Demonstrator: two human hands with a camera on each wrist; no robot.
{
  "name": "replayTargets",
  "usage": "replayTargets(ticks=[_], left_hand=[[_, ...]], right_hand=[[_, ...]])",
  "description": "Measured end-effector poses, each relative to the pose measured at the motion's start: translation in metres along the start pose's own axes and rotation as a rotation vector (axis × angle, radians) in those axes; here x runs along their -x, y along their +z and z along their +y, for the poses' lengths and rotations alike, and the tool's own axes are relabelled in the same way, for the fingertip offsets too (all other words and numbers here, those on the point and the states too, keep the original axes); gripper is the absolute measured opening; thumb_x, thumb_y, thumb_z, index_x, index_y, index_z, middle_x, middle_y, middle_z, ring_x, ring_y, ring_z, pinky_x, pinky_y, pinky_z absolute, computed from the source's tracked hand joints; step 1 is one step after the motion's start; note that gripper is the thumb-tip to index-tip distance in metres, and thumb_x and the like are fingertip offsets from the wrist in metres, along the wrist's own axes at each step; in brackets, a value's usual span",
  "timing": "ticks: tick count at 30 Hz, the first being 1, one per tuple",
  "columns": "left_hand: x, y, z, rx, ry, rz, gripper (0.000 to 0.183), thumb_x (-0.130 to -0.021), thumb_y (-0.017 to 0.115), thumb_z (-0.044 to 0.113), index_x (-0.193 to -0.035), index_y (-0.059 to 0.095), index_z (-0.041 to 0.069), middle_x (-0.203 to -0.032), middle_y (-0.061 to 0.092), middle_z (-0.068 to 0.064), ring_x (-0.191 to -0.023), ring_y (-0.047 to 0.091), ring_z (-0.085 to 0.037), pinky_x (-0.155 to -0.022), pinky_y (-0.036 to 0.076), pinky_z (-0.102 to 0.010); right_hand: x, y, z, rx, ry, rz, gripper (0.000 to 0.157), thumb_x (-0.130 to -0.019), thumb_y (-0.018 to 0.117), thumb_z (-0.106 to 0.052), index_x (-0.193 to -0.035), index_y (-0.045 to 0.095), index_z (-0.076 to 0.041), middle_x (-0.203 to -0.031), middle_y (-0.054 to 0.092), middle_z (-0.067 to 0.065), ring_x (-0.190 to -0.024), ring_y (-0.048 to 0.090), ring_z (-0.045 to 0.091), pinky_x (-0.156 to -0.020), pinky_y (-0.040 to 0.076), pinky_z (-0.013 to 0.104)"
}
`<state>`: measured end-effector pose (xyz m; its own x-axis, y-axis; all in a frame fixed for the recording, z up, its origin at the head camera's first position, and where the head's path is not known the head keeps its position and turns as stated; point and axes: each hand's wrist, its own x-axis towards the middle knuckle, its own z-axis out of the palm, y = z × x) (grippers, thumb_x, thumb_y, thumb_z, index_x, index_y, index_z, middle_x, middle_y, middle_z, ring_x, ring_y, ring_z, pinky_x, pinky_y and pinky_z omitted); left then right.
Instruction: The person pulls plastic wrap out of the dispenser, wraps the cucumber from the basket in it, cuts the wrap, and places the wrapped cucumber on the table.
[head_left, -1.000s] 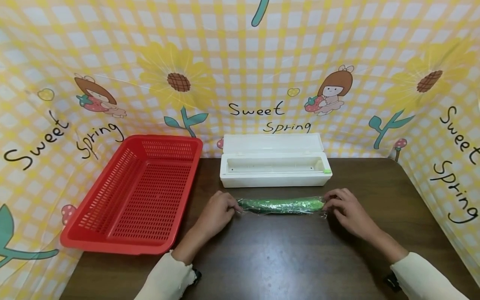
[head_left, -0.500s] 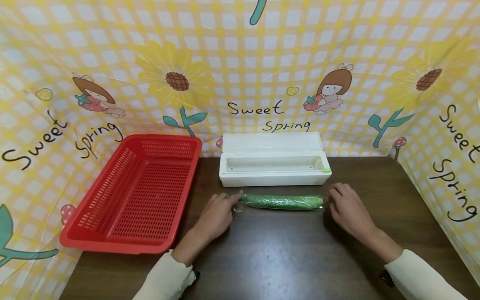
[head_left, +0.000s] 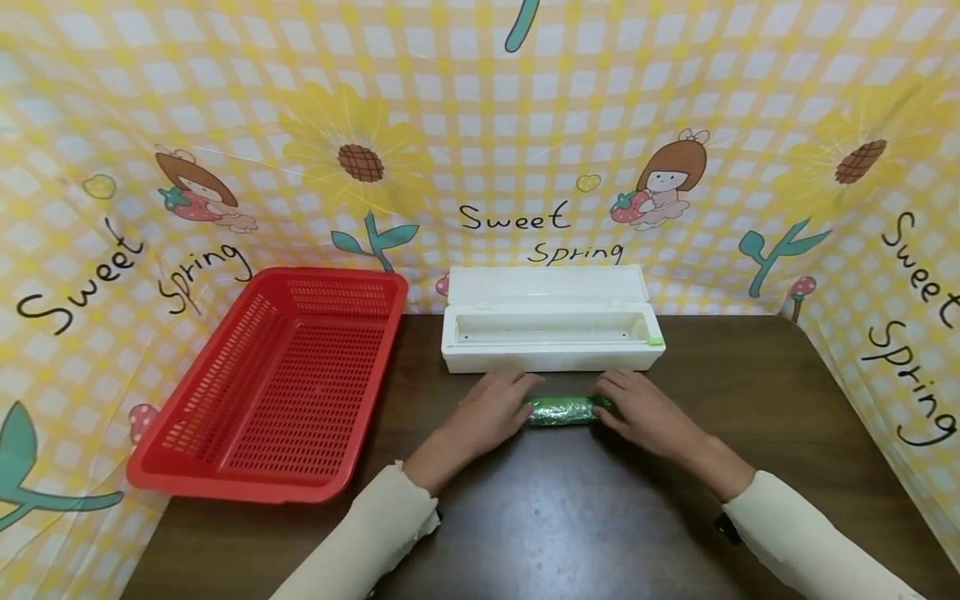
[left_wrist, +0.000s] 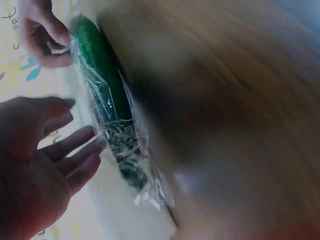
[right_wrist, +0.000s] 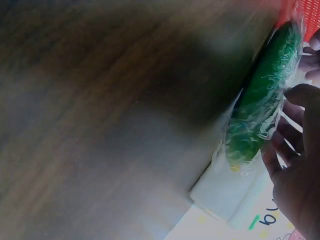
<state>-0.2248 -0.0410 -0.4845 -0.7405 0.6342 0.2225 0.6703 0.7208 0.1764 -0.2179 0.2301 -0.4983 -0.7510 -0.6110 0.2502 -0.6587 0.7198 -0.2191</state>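
Note:
A cucumber [head_left: 562, 410] in clear cling film lies crosswise on the table, its ends largely covered by my hands in the head view. At its left part is my left hand [head_left: 491, 412]; in the left wrist view, its fingers [left_wrist: 80, 157] are spread loosely with their tips right at the film, thumb apart. My right hand [head_left: 648, 412] lies over the other end. From the right wrist, its thumb and loosely bent fingers [right_wrist: 287, 137] reach the edge of the film. Crumpled film [left_wrist: 155, 192] sticks out past one cucumber end.
Just behind the cucumber stands a long white box [head_left: 555, 360] with its lid [head_left: 547, 286] raised and a green tab at its right. A red perforated basket [head_left: 315, 400] occupies the table's left side. Patterned yellow checked cloth [head_left: 495, 125] hangs around the back and sides.
Both hands have moved inward from the film's ends over the cucumber. Earlier the whole cucumber showed between them; now only its middle does. Box and basket stay put.

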Motion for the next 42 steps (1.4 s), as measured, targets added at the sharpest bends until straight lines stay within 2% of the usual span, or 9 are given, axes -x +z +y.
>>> replayTargets(ticks=[3, 12, 18, 22, 26, 31, 36, 39, 42], left_hand=[[-0.007, 0.007, 0.007, 0.001, 0.017, -0.08, 0.039, -0.093, 0.062, 0.029, -0.129, 0.059, 0.016, -0.118, 0.064, -0.001, -0.106, 0.06, -0.018, -0.09, 0.048, -0.036], [-0.011, 0.024, 0.018, -0.073, 0.025, -0.123, 0.039, -0.091, 0.064, 0.033, -0.125, 0.058, 0.015, -0.115, 0.064, -0.001, -0.1, 0.059, -0.017, -0.08, 0.048, -0.034], [-0.016, 0.023, 0.023, -0.131, 0.002, -0.182, 0.042, -0.088, 0.067, 0.03, -0.125, 0.054, 0.013, -0.116, 0.062, -0.002, -0.101, 0.057, -0.019, -0.078, 0.046, -0.035], [-0.021, 0.025, 0.028, -0.146, -0.028, -0.234, 0.054, -0.086, 0.068, 0.043, -0.128, 0.051, 0.013, -0.117, 0.058, -0.003, -0.104, 0.055, -0.02, -0.083, 0.044, -0.037], [-0.026, 0.03, 0.033, -0.153, -0.028, -0.236, 0.054, -0.089, 0.059, 0.054, -0.125, 0.054, 0.014, -0.113, 0.057, -0.002, -0.103, 0.053, -0.019, -0.083, 0.043, -0.036], [-0.031, 0.033, 0.036, -0.183, 0.024, -0.233, 0.046, -0.09, 0.062, 0.045, -0.121, 0.057, 0.011, -0.108, 0.055, -0.003, -0.098, 0.05, -0.019, -0.079, 0.045, -0.034], [-0.027, 0.028, 0.033, -0.212, 0.07, -0.204, 0.049, -0.09, 0.063, 0.041, -0.125, 0.054, 0.008, -0.111, 0.052, -0.006, -0.097, 0.05, -0.02, -0.083, 0.048, -0.033], [-0.024, 0.023, 0.034, -0.246, 0.096, -0.161, 0.047, -0.09, 0.064, 0.041, -0.123, 0.053, 0.01, -0.108, 0.049, -0.006, -0.09, 0.05, -0.019, -0.076, 0.047, -0.032], [-0.022, 0.017, 0.037, -0.269, 0.108, -0.118, 0.046, -0.088, 0.066, 0.041, -0.12, 0.05, 0.011, -0.105, 0.046, -0.004, -0.085, 0.048, -0.018, -0.07, 0.041, -0.031]], right_hand=[[-0.001, 0.0, -0.001, 0.01, -0.011, -0.026, 0.021, -0.089, 0.067, -0.026, -0.108, 0.063, -0.016, -0.103, 0.06, -0.006, -0.094, 0.05, 0.01, -0.082, 0.045, 0.033], [0.0, 0.003, 0.002, 0.06, -0.024, -0.06, 0.037, -0.08, 0.076, -0.028, -0.111, 0.06, -0.014, -0.106, 0.059, -0.004, -0.097, 0.05, 0.013, -0.084, 0.044, 0.034], [-0.002, 0.005, 0.001, 0.088, -0.011, -0.077, 0.041, -0.077, 0.078, -0.028, -0.111, 0.059, -0.014, -0.107, 0.058, -0.002, -0.098, 0.051, 0.015, -0.086, 0.044, 0.035], [-0.004, 0.006, 0.001, 0.09, -0.008, -0.082, 0.043, -0.076, 0.08, -0.027, -0.111, 0.059, -0.013, -0.108, 0.056, -0.001, -0.099, 0.05, 0.016, -0.086, 0.044, 0.036], [-0.004, 0.003, 0.001, 0.066, -0.007, -0.085, 0.045, -0.076, 0.081, -0.029, -0.111, 0.06, -0.013, -0.109, 0.054, -0.002, -0.101, 0.048, 0.015, -0.087, 0.044, 0.034], [-0.001, -0.007, 0.004, -0.023, 0.047, -0.117, 0.054, -0.073, 0.083, -0.034, -0.118, 0.06, -0.013, -0.115, 0.055, -0.001, -0.107, 0.048, 0.017, -0.091, 0.043, 0.037], [0.0, -0.017, 0.009, -0.123, 0.135, -0.233, 0.064, -0.072, 0.084, -0.03, -0.127, 0.056, -0.011, -0.123, 0.056, 0.002, -0.114, 0.051, 0.02, -0.095, 0.044, 0.042], [0.0, -0.023, 0.011, -0.17, 0.164, -0.317, 0.067, -0.073, 0.083, -0.027, -0.131, 0.052, -0.009, -0.125, 0.057, 0.004, -0.114, 0.052, 0.021, -0.094, 0.045, 0.042], [-0.002, -0.027, 0.011, -0.218, 0.195, -0.397, 0.064, -0.075, 0.082, -0.025, -0.13, 0.052, -0.012, -0.12, 0.059, 0.0, -0.106, 0.055, 0.015, -0.089, 0.047, 0.039]])
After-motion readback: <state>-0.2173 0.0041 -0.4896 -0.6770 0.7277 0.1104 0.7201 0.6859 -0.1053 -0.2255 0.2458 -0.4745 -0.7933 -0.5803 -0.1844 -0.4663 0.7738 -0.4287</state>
